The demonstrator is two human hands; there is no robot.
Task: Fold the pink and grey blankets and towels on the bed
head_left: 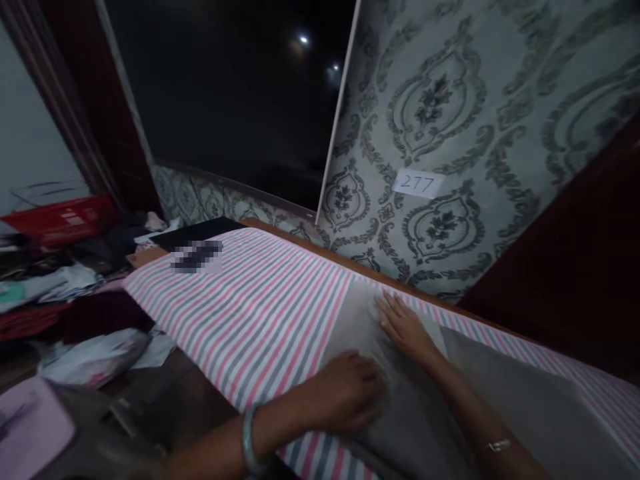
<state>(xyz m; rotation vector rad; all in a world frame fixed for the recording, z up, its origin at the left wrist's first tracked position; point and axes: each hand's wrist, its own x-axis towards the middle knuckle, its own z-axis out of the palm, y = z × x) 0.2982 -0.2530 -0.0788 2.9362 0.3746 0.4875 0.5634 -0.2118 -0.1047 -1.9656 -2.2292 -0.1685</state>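
A grey-brown garment [350,320], its kind unclear, lies spread on a cloth with pink, grey and white stripes [240,293]. My right hand [407,327] rests flat on the garment near its far edge, fingers stretched out. Closer to me, my left hand [350,393], with a pale bangle on its wrist, is curled on the garment's left part. Its fingers are slightly blurred and look closed on the fabric. Between and below my hands the garment is rumpled; further right, a grey section [525,380] lies flatter.
A dark blurred-out object [197,257] lies at the striped cloth's far left end, beside a black flat panel [200,231]. Clothes and bags [95,357] are heaped at left, near a red basket [60,220]. A patterned wall [435,107] with a "277" label [419,183] borders the far side.
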